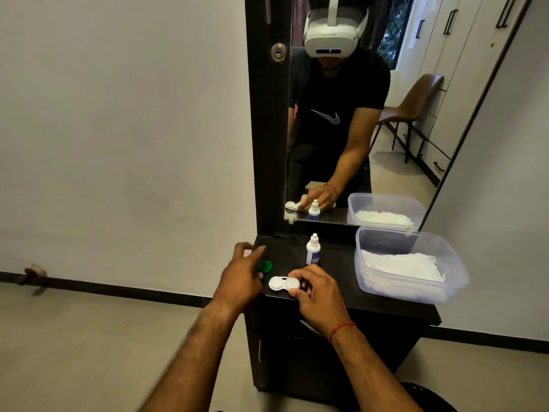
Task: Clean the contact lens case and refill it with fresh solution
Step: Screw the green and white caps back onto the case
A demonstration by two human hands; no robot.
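White lens case (283, 283) on dark surface (341, 295), right hand (316, 292) pinching its right end, left hand (242, 275) loosely open, empty, beside green cap (265, 266), bottle (312, 250) behind.

case's right well (292, 283) under right hand (318, 295)

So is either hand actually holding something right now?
The right hand pinches the right end of the white contact lens case on the shelf. The left hand holds nothing.
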